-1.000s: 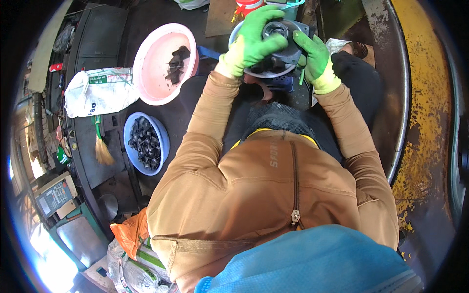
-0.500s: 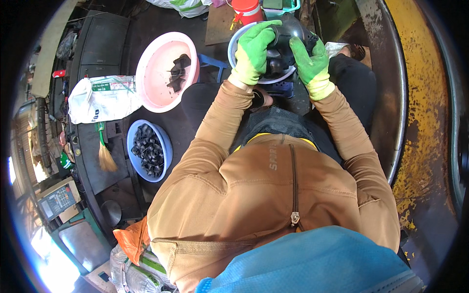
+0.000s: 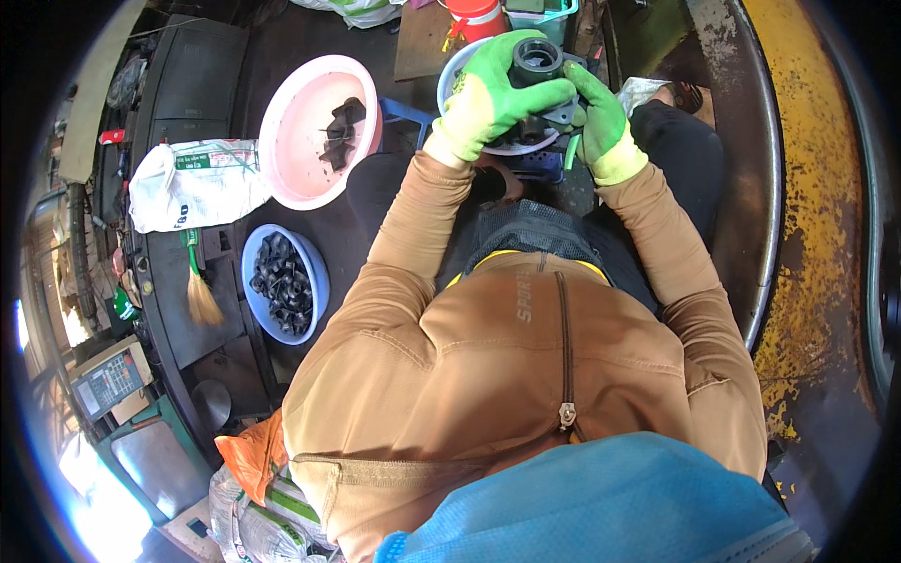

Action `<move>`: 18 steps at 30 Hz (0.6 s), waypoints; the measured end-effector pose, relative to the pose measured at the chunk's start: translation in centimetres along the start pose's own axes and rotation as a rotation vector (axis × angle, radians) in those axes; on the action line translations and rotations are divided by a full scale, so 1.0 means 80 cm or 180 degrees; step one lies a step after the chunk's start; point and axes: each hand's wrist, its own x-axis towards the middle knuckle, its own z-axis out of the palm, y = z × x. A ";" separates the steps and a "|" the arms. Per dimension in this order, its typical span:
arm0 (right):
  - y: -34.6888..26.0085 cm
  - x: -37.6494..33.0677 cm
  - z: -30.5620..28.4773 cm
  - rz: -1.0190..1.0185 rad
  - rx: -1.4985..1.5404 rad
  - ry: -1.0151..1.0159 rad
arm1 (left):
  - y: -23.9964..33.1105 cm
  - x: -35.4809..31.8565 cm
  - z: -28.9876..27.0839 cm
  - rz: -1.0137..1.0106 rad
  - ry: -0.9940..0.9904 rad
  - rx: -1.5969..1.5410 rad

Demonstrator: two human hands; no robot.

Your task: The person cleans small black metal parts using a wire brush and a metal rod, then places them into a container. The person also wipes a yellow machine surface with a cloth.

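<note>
Sacks and packages sit along the left side of the frame: a white woven plastic sack with a green label patch (image 3: 192, 183) lies at the upper left, just left of a round pink plastic basin (image 3: 305, 141) holding a few black parts, and an orange plastic bag (image 3: 251, 455) rests at the lower left above a white sack with green stripes (image 3: 267, 525). A blue plastic bowl full of small black parts (image 3: 282, 281) stands at centre left, beside a straw hand brush with a green handle (image 3: 199, 291). At the top centre, the left hand (image 3: 488, 98), in a green glove, is curled tightly over a dark grey round metal fitting (image 3: 537, 64); the right hand (image 3: 596, 117), also green-gloved, closes on the same fitting from the right. The fitting is held above a pale blue round basin (image 3: 460, 80).
</note>
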 end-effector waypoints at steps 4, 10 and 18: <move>0.008 0.005 -0.012 0.0108 0.0143 0.0377 | -0.002 -0.001 0.003 -0.0709 -0.0059 -0.0019; 0.010 0.003 -0.007 0.0219 0.0038 0.0504 | -0.009 -0.003 0.001 -0.0739 0.0032 -0.0144; 0.006 0.002 0.001 -0.0226 -0.0676 0.0309 | -0.030 0.001 -0.017 0.0734 0.0168 0.1060</move>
